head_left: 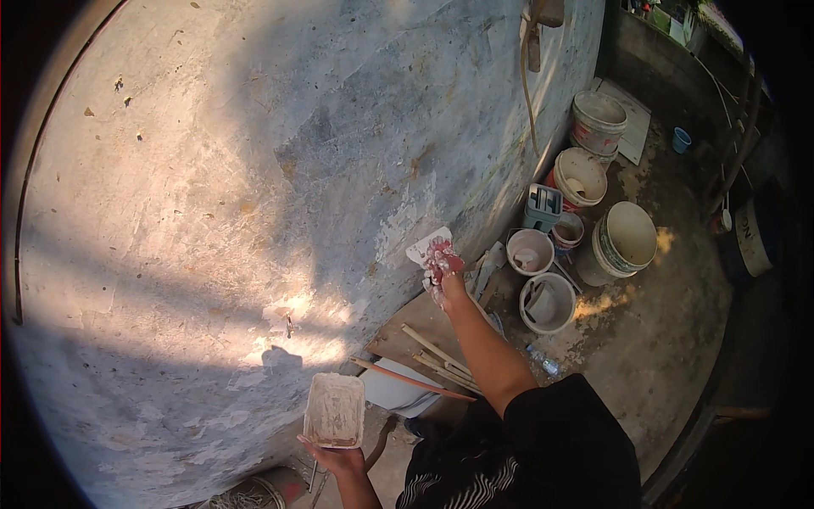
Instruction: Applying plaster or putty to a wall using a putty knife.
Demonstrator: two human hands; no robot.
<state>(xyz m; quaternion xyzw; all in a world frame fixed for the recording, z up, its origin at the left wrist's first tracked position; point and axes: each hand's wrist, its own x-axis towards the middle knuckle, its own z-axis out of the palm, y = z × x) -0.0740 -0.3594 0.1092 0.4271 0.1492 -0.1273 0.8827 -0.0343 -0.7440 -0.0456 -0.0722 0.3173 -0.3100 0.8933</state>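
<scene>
Head view: right hand [440, 270] outstretched.

A flat scraper [420, 249] with a broad whitish blade is gripped in the right hand [441, 270], its blade turned up and leftward before the patchy grey-white wall [212, 170]; whether the wall is touched cannot be told. Nearer and farther left, a shallow rectangular container [336, 409], off-white with rounded corners, is supported by the left hand [342, 460], its open inside streaked with pale brownish residue.
</scene>
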